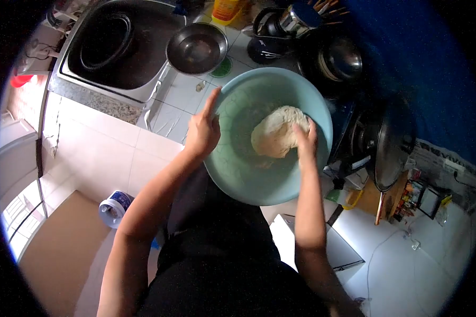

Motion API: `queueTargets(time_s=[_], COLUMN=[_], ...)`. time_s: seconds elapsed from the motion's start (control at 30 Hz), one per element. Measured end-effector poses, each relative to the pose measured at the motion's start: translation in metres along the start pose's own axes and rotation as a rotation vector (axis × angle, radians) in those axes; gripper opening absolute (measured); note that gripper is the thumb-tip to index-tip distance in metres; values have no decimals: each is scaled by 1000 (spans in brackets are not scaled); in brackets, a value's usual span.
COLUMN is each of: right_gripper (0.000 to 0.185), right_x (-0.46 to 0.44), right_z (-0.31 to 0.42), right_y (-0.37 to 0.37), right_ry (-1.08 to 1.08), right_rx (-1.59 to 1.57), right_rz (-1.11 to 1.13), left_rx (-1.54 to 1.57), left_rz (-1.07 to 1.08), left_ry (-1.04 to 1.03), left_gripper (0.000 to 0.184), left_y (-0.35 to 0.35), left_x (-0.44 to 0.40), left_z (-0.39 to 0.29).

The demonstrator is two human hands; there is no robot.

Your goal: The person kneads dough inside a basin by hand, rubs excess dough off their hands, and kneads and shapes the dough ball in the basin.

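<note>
A large pale green bowl (238,174) stands at the counter's edge in front of my body. Inside it lies a lump of pale dough (274,132), right of the bowl's middle. My right hand (307,140) reaches over the bowl's right side and grips the dough's right edge, with the fingers curved against it. At the bowl's left rim is my left hand (205,129), closed round the rim, its index finger stretched up along the edge. The parts of the fingers inside the rim are partly hidden.
A metal bowl (197,48) stands behind on the tiled counter (180,95). The sink (143,74) is at the upper left. Pots (341,58) stand at the upper right, and a lidded pan (388,153) is to the right. A white bucket (114,208) is at lower left.
</note>
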State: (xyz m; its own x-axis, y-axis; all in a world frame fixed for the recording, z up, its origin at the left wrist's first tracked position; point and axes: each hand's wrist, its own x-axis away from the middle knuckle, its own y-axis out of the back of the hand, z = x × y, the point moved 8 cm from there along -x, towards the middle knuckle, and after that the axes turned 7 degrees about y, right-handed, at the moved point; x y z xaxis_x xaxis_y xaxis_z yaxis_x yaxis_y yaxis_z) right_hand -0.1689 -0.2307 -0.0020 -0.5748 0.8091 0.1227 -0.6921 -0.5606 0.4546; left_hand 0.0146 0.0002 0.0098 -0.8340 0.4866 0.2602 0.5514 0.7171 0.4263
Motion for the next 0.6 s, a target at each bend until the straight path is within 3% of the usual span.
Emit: queueTargets(time_s=[0.03, 0.1, 0.17, 0.2, 0.23, 0.37, 0.43, 0.47, 0.53, 0.57, 0.6], right_gripper=[54, 60, 59, 51, 51, 31, 36, 36, 44, 51, 49], right_x=[-10, -29, -33, -43, -51, -56, -50, -39, 4, 19, 43], right_z=[-15, -44, -20, -21, -25, 14, 5, 20, 50, 12, 22], right_y=[-11, -28, -31, -38, -47, -135, -178, -183, -204, -216, -208], right_ry=[-211, -293, -213, -65, -65, 204, 488, 492, 575, 614, 521], right_rx=[-213, -176, 546, 671, 664, 260, 594, 590, 712, 636, 762], right_rz=[58, 22, -185, -202, -192, 438, 482, 481, 882, 920, 1001], left_rx=[3, -16, -34, -33, -35, -71, -25, -27, -3, 2, -13], left_rz=[4, -13, -32, -70, -106, -6, 12, 8, -16, -18, 4], left_ry=[-2, -15, -32, -66, -100, 34, 104, 102, 61, 57, 63], left_gripper=[64, 64, 64, 64, 64, 60, 59, 59, 58, 58, 58], left_y=[0, -2, -2, 1, 5, 8, 9, 11, 14, 15, 14], left_x=[2, 3, 0, -2, -3, -6, -7, -6, -6, -5, -6], left_z=[-1, -1, 2, 2, 2, -4, -2, -2, -2, -3, -4])
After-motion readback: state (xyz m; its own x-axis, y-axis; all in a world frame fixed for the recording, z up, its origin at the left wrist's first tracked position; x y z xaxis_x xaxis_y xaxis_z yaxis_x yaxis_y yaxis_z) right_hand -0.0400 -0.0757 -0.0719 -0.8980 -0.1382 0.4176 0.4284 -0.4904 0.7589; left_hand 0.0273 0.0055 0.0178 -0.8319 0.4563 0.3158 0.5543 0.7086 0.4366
